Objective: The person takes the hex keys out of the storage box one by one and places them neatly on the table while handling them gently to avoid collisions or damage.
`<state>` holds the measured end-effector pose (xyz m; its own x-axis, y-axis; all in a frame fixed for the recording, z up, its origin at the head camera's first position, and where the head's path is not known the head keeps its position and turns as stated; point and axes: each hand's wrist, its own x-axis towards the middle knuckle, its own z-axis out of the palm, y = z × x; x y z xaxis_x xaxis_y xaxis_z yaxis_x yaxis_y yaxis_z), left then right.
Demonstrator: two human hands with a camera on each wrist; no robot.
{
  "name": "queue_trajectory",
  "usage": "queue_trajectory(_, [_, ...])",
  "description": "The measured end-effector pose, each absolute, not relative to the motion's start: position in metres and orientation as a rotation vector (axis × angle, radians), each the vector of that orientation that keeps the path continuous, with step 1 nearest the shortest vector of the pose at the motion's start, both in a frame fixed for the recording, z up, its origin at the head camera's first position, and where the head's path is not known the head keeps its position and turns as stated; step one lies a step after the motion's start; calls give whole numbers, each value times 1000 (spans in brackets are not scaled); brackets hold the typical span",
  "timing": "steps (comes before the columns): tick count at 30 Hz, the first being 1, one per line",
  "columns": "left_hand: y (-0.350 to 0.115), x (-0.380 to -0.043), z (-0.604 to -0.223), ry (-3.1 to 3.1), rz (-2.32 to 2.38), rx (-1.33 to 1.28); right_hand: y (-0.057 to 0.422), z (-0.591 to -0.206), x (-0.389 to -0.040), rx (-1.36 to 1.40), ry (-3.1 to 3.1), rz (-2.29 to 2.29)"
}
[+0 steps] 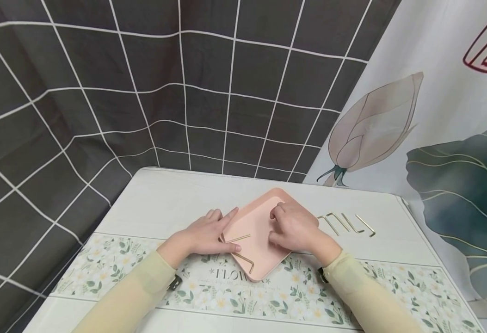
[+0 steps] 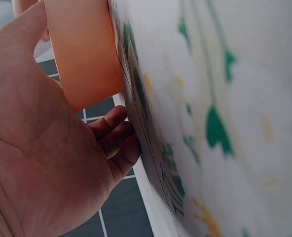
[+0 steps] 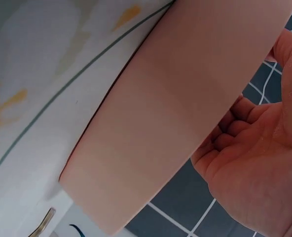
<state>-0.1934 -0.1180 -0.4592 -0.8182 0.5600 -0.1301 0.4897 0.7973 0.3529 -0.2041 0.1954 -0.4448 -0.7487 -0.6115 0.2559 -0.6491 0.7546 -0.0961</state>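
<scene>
A shallow pink tray (image 1: pixel 260 226) lies turned cornerwise on the table. My left hand (image 1: pixel 210 233) rests at its left corner, index finger and thumb stretched along the rim; in the left wrist view, that hand's other fingers bend loosely beside the tray wall (image 2: pixel 87 54). Inside the tray, near that thumb, are two L-shaped gold metal rods (image 1: pixel 246 260), resembling hex keys. Over the tray's right part is my right hand (image 1: pixel 295 229), its fingers bent down into it. The rim hides those fingertips in the right wrist view, so whether they pinch anything is unclear.
Several similar L-shaped gold rods (image 1: pixel 366 225) lie in a rough row on the table, right of the tray. A flower-printed band (image 1: pixel 210 296) crosses the white tabletop (image 1: pixel 164 189). Behind stand a dark grid-patterned curtain (image 1: pixel 210 106) and a light printed one (image 1: pixel 376 111).
</scene>
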Motion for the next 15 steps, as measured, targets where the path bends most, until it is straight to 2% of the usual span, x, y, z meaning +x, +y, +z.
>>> queue_trajectory(15, [-119, -194, -464, 2755, 468, 816, 175, -454, -204, 1083, -2766, 332])
